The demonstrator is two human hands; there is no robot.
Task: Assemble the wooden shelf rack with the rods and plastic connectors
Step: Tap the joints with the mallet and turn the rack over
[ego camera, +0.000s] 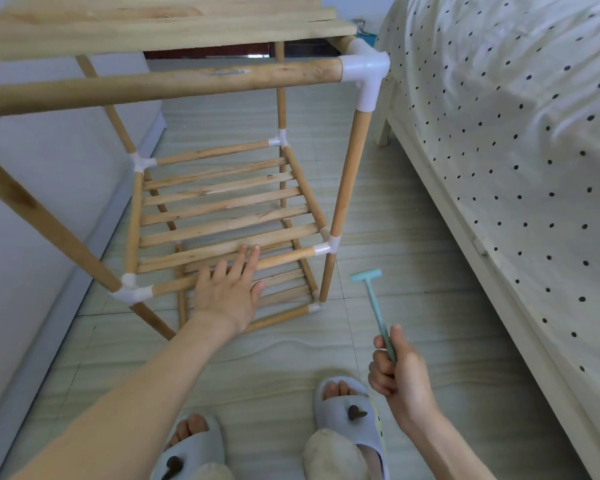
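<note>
Standing over pale wood-look floor tiles (378, 341) in two grey open-toed slippers (352, 414), close to the job. Right hand (400, 372) curled round the handle of a small teal plastic mallet (373, 299), head up and clear of everything. Left hand (227, 289) reaching forward, fingers straight and spread, resting on the front rod of the middle slatted shelf (222, 216) of the tall wooden shelf rack (229, 209), which stands on the floor just ahead. Best done, judging by this: steady that tier flat-handed, then tap squarely on a white plastic corner connector (329, 245), not on bare wood, keeping fingertips away from the strike. Three slatted tiers countable, roughly nine connectors showing, one mallet, two hands. Beyond, right: cream bed with black-dotted cover (516, 133); left, grey wall (49, 188)
</note>
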